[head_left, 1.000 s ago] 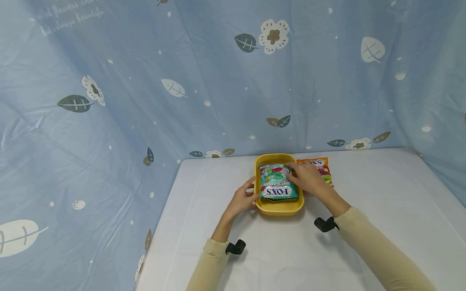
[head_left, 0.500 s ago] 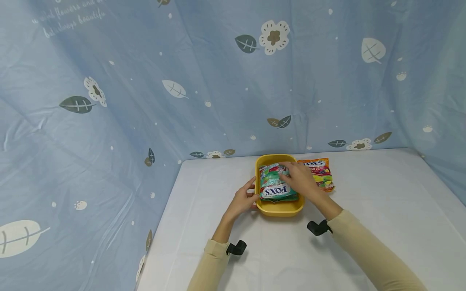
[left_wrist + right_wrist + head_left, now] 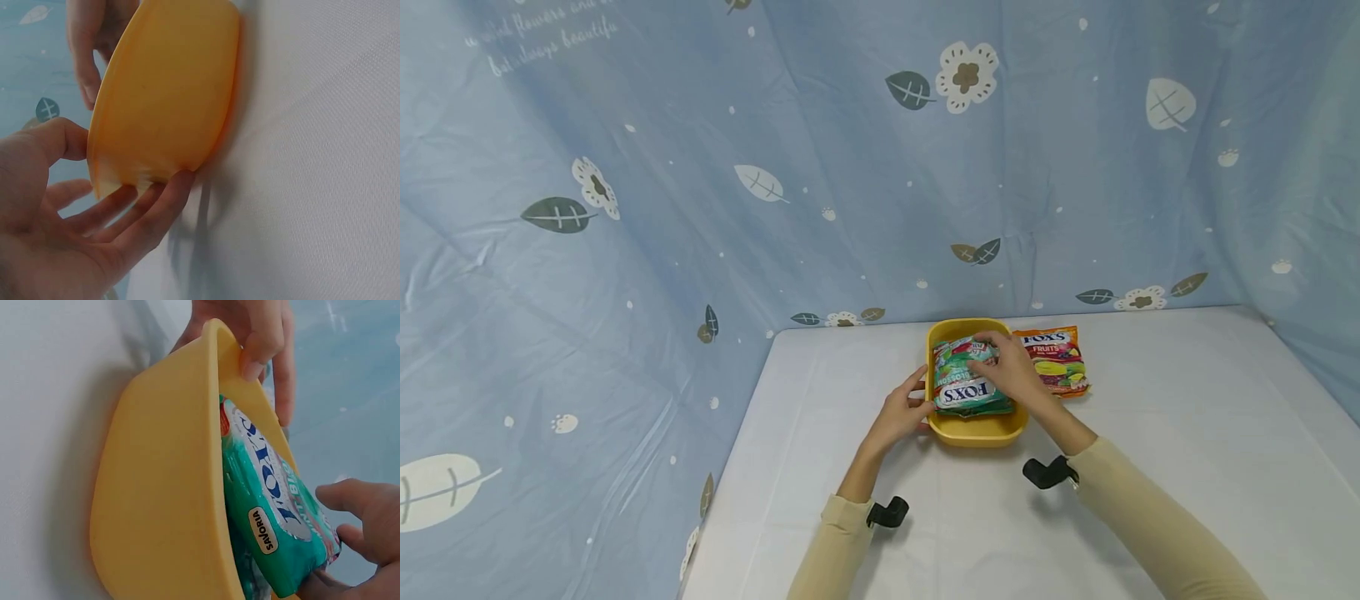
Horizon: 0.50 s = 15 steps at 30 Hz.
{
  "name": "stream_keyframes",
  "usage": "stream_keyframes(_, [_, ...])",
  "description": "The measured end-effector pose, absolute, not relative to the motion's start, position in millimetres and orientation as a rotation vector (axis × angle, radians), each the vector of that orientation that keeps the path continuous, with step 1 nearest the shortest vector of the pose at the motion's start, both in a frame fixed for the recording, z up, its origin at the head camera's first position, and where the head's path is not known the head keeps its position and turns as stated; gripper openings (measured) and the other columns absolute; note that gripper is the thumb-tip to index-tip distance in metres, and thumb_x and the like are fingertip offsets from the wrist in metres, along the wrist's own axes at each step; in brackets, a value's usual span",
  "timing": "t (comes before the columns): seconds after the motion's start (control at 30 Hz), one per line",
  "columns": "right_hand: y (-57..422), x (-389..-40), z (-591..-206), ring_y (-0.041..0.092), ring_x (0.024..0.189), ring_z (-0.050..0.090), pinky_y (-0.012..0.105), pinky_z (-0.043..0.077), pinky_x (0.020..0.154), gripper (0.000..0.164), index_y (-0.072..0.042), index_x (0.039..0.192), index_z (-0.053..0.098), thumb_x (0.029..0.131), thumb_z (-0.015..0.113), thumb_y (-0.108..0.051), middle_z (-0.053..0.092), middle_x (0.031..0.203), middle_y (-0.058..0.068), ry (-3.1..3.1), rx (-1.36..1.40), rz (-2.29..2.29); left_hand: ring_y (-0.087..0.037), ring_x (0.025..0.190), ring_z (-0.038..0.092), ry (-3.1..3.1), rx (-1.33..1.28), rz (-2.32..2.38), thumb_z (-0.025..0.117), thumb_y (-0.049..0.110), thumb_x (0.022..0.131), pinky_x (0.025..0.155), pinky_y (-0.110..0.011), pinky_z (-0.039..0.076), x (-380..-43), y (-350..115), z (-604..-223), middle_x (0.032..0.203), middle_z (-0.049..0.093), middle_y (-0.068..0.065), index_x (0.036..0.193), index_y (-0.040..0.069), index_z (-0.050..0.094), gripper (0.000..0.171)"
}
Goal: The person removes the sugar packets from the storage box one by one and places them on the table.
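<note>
A yellow plastic basin (image 3: 979, 437) stands near the back of the white table. My left hand (image 3: 898, 415) grips its left side, thumb over the rim and fingers spread against the outer wall. Inside lies a green Fox's mint candy bag (image 3: 269, 494), tilted, with another bag (image 3: 255, 575) partly hidden beneath it. My right hand (image 3: 1011, 367) reaches over the right rim and holds the upper green bag by its far right edge. In the right wrist view, thumb and fingers (image 3: 351, 540) are around that edge, some fingers hidden behind the bag.
An orange Fox's fruit candy bag (image 3: 1060, 367) lies flat on the table (image 3: 1150, 400), just right of the basin and partly behind my right hand. A blue patterned curtain (image 3: 880, 167) rises behind the table's back edge and along its left.
My right hand has moved left over the basin. The upper green bag has turned and tilted with it, and more of the orange bag shows. My left hand has stayed at the rim.
</note>
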State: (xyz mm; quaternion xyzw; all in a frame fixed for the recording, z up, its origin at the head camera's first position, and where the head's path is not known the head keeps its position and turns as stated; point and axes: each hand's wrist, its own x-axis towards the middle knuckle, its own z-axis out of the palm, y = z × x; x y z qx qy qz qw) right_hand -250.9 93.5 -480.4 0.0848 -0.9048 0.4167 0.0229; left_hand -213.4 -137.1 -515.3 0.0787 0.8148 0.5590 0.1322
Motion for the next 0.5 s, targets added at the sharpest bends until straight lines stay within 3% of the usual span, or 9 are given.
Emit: stream_keyframes(0.5, [95.5,-256.4,-482.4,0.037,0.115,0.045,0.06,0.047,0.101,0.062,-0.016,0.142,0.047,0.088,0.072,-0.033,0.049,0.135,0.022,-2.883,0.233,1.381,-0.026,0.11,0.065,2.358,0.24,1.633,0.061,0.012,0.093,0.071,-0.039,0.064,-214.6,-136.4,-517.1,0.138,0.05,-0.016,0.156,0.023,0.028,0.071])
